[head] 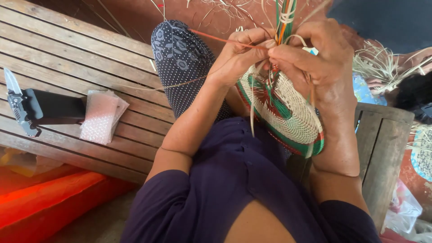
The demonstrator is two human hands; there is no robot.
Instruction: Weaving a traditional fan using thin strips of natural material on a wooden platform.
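Woven disc in cream, green and red, held at its upper rim. Left hand pinches an orange strand; right hand grips the rim and coloured strands. A knife lies on the wooden bench.

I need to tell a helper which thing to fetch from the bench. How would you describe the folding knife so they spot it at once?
Start at the slatted wooden bench on the person's left. Near its far left edge lies the folding knife, blade open, pointing away. It is the only metal thing there, against a black box and near a pinkish bubble-wrap pouch.
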